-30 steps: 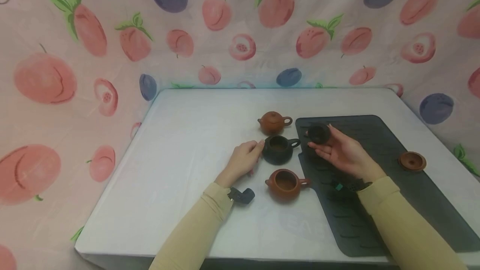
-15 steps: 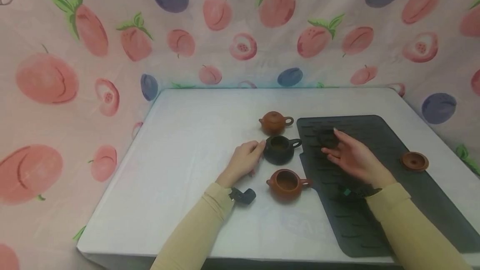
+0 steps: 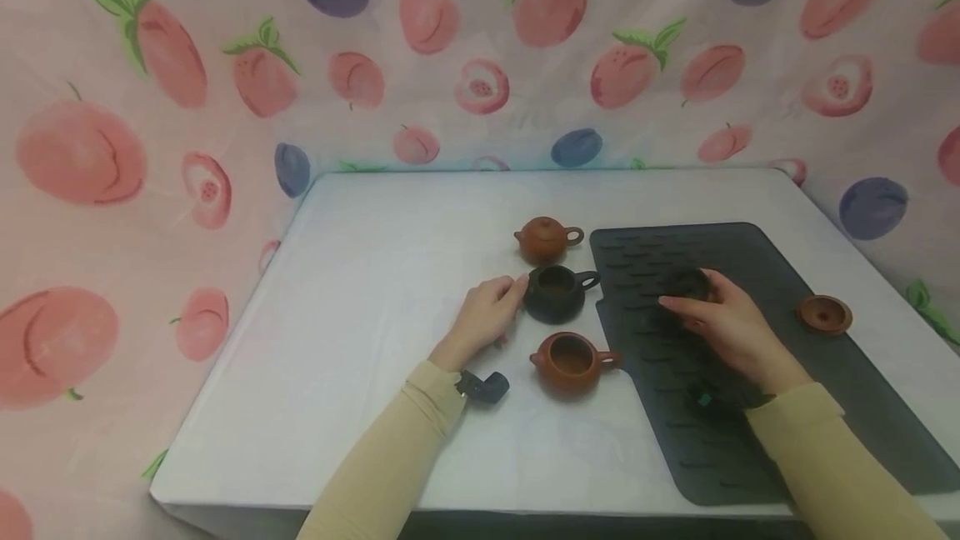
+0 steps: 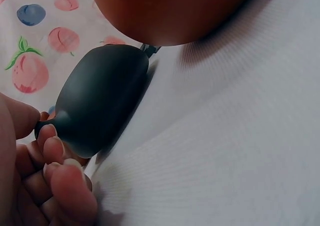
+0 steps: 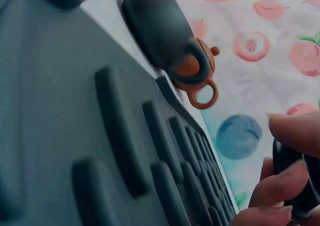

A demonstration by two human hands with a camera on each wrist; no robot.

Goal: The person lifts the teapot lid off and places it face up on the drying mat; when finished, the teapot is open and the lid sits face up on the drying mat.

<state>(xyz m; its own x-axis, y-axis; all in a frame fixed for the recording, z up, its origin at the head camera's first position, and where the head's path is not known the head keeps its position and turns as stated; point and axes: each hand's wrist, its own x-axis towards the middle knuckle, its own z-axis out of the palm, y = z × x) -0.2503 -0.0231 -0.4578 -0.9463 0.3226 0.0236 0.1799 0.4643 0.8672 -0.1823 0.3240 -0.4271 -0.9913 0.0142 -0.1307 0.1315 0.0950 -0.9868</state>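
Note:
My left hand (image 3: 486,315) pinches the spout of a black teapot (image 3: 555,307), which stands lidless on the white table. The left wrist view shows thumb and fingertips on that spout, beside the teapot's dark body (image 4: 102,96). My right hand (image 3: 738,332) holds a small black lid (image 3: 686,283) over the dark mat. Up close in the right wrist view, the fingers curl round this lid (image 5: 287,158), partly hiding it. Nearer me sits a reddish-brown teapot (image 3: 567,377) with its top uncovered. A lidded brown teapot (image 3: 543,242) stands behind the black one.
A dark ridged mat (image 3: 720,473) covers the table's right side. On its right edge lies a brown lid (image 3: 823,315), hollow side up. The white table (image 3: 337,290) stretches left of the teapots, and a fruit-print cloth (image 3: 420,98) hangs behind.
My right hand has carried the black lid to the right and a little towards me, turning it on the way. The left hand has stayed at the black teapot's spout.

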